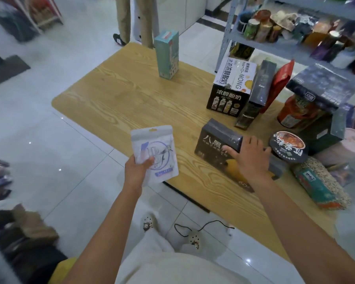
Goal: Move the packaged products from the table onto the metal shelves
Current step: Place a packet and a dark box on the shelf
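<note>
My left hand (138, 168) grips a white pouch (155, 153) with a blue round print, held upright just off the near left edge of the wooden table (131, 99). My right hand (251, 157) lies on top of a long dark box (215, 144) that rests flat on the table, fingers spread over its upper edge. Behind it stand a black-and-white yoghurt carton (232, 87), a dark slim box (256, 93) and a red pouch (279, 85). The grey metal shelves (275, 46) rise at the far right, packed with goods.
A teal carton (167, 54) stands alone at the table's far side. A round noodle bowl (287, 146), a grain bag (320, 183), a red jar (293, 113) and a stacked dark box (320, 87) crowd the right end. A person's legs (131, 19) stand beyond the table. Clutter lies on the floor at left.
</note>
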A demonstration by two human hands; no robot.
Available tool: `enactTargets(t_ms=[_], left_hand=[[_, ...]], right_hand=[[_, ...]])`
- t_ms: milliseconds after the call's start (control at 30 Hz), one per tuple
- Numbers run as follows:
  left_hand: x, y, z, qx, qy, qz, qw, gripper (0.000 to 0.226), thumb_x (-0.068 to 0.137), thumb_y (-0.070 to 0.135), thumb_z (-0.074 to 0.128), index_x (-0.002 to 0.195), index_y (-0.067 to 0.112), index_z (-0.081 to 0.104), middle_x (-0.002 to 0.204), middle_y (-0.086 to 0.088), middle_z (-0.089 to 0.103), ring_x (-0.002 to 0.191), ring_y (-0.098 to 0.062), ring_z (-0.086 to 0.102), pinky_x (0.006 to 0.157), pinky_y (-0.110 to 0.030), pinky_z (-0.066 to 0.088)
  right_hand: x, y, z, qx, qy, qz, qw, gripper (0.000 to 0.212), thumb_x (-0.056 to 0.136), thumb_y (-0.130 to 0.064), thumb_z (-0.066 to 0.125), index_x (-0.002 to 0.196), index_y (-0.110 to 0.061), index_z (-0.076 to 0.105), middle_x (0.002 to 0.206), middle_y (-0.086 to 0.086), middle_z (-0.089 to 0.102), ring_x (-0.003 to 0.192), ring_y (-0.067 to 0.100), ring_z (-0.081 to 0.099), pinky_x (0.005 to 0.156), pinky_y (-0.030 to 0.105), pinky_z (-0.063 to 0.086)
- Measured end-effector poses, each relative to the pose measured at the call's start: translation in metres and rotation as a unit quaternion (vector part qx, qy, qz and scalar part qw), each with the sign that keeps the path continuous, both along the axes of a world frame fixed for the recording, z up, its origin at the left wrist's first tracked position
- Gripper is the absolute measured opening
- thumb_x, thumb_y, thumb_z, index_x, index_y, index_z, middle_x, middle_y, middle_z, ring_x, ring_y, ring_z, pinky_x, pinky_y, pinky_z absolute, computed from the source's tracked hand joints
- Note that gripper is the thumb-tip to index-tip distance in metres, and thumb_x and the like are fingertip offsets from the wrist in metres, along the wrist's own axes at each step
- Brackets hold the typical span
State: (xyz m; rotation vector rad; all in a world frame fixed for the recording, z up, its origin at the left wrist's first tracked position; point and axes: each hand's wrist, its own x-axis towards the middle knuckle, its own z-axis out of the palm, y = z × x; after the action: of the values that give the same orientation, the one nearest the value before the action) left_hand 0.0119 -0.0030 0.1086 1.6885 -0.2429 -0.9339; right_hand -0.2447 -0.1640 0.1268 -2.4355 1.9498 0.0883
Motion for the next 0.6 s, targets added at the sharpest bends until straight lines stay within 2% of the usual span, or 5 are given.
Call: enactTargets(t_ms=[133,267,367,467,600], left_hand=[[0.029,0.014,0.022,-0.03,-0.023,0.022,0.999,0.02,0.085,0.016,0.071,0.104,0.011,0.064,0.086,0.001,0.067,0.072,-0.011,0.063,0.053,-0.016,0.048],[0.08,0.049,0.038,-0.021,-0.043,0.054,0.997,0.016,0.085,0.018,0.071,0.099,0.016,0.065,0.086,0.0,0.068,0.075,-0.017,0.065,0.058,-0.024,0.049],[0.128,0.09,0.047,-0.02,-0.051,0.11,0.992,0.009,0.084,0.017,0.072,0.09,0.018,0.067,0.086,-0.005,0.07,0.078,-0.024,0.065,0.067,-0.03,0.052],[0.176,0.138,0.058,-0.013,-0.068,0.178,0.982,0.007,0.082,0.015,0.073,0.084,0.016,0.066,0.083,-0.008,0.068,0.075,-0.026,0.063,0.066,-0.031,0.049],[0.229,0.201,0.076,-0.02,-0.091,0.269,0.958,0.012,0.084,0.016,0.071,0.093,0.014,0.065,0.081,-0.003,0.067,0.069,-0.017,0.061,0.053,-0.022,0.048]], right_hand=[[0.051,-0.004,0.015,0.017,-0.028,0.098,0.995,0.085,0.076,-0.08,0.02,0.12,-0.012,0.05,0.117,0.01,0.057,0.109,0.029,0.053,0.09,0.043,0.04],[0.132,0.001,0.039,0.019,-0.053,0.23,0.972,0.078,0.08,-0.076,0.026,0.12,-0.013,0.049,0.114,0.009,0.057,0.104,0.029,0.053,0.086,0.041,0.04],[0.209,0.01,0.057,-0.016,-0.041,0.329,0.943,0.077,0.077,-0.078,0.021,0.111,-0.016,0.05,0.105,0.005,0.056,0.093,0.024,0.052,0.079,0.038,0.038],[0.289,0.029,0.074,-0.04,-0.035,0.408,0.912,0.08,0.073,-0.081,0.013,0.103,-0.016,0.05,0.098,0.003,0.055,0.079,0.019,0.041,0.072,0.035,0.032],[0.388,0.064,0.088,-0.059,-0.044,0.501,0.862,0.086,0.07,-0.081,0.008,0.106,-0.015,0.05,0.1,0.004,0.056,0.087,0.023,0.051,0.078,0.036,0.038]])
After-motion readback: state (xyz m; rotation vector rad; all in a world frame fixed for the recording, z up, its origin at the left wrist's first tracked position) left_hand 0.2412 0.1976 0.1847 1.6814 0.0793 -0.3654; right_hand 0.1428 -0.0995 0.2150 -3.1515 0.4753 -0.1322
